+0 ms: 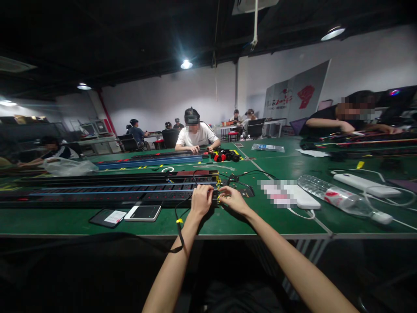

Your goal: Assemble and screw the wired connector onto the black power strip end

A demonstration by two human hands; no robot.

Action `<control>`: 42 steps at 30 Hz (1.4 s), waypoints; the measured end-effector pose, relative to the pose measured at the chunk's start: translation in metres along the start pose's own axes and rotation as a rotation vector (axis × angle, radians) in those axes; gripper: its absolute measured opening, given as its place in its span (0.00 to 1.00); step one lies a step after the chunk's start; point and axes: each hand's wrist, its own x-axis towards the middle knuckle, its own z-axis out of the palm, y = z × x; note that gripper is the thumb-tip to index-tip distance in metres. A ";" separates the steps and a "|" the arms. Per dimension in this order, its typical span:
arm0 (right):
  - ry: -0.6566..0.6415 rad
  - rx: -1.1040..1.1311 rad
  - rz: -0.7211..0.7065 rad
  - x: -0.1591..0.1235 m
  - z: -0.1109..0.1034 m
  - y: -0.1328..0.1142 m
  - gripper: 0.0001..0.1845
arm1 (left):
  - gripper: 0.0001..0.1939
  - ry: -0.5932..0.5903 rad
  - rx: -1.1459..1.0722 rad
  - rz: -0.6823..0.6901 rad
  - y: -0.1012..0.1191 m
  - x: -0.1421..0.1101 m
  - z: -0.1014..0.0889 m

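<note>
- Bare left forearm (171,269) and bare right forearm (301,265): we log both rising from the lower edge of the view.
- Left hand (201,200): we record the fingers clenched over the end of the long black slotted rail with blue stripes (107,191).
- Right hand (233,201): we record the fingertips (223,191) pinched at that same end, beside small yellow-marked parts; we cannot tell which part.
- Rail position: we find it lying lengthwise on the green-topped workbench (71,221), its right end between both hands.
- Thin black cable with a yellow tag (179,221): we note it hanging over the bench edge, left of the left hand.
- Black phone (107,218) and white-framed tablet (142,213): side by side, near the left wrist.
- White power bank (302,198) and clear plastic bottle with a red label (342,200): to the right, well apart from the right hand.
- Co-worker in a white T-shirt (195,134): across the bench, hands at a second blue-and-black rail (150,161), beside a heap of red and black parts (224,155).
</note>
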 end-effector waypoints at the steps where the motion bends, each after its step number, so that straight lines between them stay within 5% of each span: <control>1: -0.002 0.039 0.008 0.000 0.001 0.001 0.16 | 0.07 -0.013 0.009 0.007 0.001 0.000 0.000; 8: -0.067 0.217 0.249 0.004 -0.003 0.004 0.20 | 0.04 -0.034 -0.077 -0.008 0.006 -0.001 -0.002; 23: -0.150 0.274 0.170 0.009 -0.007 0.003 0.19 | 0.10 -0.342 -0.203 -0.081 0.000 0.024 -0.019; 37: -0.179 0.221 0.200 0.007 -0.008 0.003 0.20 | 0.07 -0.238 -0.197 -0.099 -0.001 0.026 -0.026; 42: -0.190 0.217 0.170 0.008 -0.009 0.004 0.20 | 0.09 -0.321 -0.212 -0.106 0.002 0.026 -0.025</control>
